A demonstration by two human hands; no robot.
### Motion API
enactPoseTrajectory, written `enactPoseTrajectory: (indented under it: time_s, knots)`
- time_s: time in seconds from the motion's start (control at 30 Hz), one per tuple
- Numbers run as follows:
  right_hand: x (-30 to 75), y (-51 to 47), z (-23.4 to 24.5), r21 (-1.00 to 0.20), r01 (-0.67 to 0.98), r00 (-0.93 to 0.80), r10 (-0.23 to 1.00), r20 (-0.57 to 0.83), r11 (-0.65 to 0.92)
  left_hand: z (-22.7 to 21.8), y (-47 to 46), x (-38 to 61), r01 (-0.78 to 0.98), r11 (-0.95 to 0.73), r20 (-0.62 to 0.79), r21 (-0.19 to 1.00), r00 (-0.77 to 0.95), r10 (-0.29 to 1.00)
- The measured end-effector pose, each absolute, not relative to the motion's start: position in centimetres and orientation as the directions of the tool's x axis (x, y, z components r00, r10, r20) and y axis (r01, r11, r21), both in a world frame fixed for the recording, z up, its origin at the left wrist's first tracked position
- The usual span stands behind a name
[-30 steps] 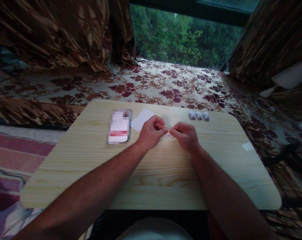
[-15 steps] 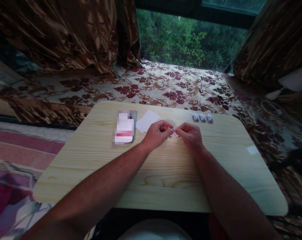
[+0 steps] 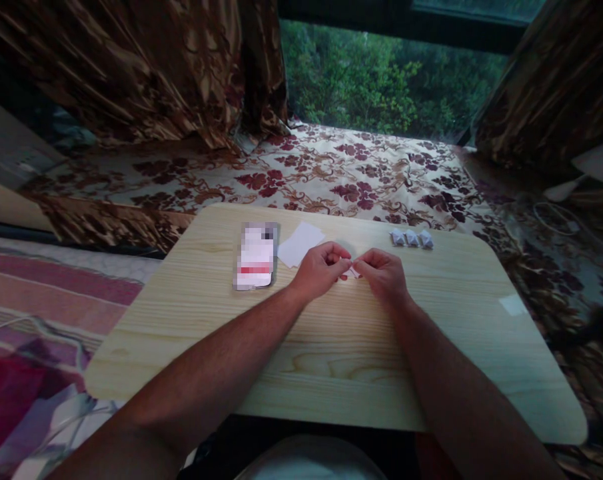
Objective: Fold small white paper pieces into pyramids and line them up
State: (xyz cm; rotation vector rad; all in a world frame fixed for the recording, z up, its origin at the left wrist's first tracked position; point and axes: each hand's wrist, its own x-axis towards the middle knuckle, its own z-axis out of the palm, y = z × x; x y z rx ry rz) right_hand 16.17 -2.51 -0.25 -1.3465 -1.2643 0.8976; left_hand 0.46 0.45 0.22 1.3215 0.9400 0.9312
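Between my two hands is a small piece of white folded paper [image 3: 352, 272], mostly covered by the fingers. My left hand [image 3: 322, 270] pinches its left side between thumb and fingers. On the opposite side, my right hand [image 3: 384, 273] grips the paper with thumb and forefinger. Both hands are close together just above the wooden table [image 3: 331, 373]. Several loose white paper sheets [image 3: 300, 244] lie overlapped behind my left hand. Three small folded paper shapes [image 3: 412, 239], pointed on top, stand in a row beyond my right hand.
A phone [image 3: 256, 257], blurred by pixels, lies left of the sheets. Near the table's right edge is a white scrap [image 3: 512, 305]. Behind the table stretches a floral-covered ledge [image 3: 351, 167], with brown curtains [image 3: 181, 73] and a window. A striped bed cover [image 3: 56, 287] is at left.
The whole view has shifted slightly, so the table and things on it appear a little farther right. Both hands keep their pinch on the paper, with only slight finger movement.
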Motion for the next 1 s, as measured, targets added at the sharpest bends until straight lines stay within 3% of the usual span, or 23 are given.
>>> enactPoseTrajectory:
  time_s: [0.67, 1.0]
  knots:
    - [15.7, -2.4, -0.9, -0.981, 0.186, 0.168, 0.983, 0.078, 0.046, -0.3, 0.7, 0.1, 0.037, -0.064, 0.047, 0.997, 0.341, 0.939]
    - [15.6, -2.2, -0.4, -0.992, 0.103, 0.221, 0.971, 0.09, 0.069, -0.8, 0.5, -0.1, -0.024, -0.098, 0.1, 0.995, 0.331, 0.938]
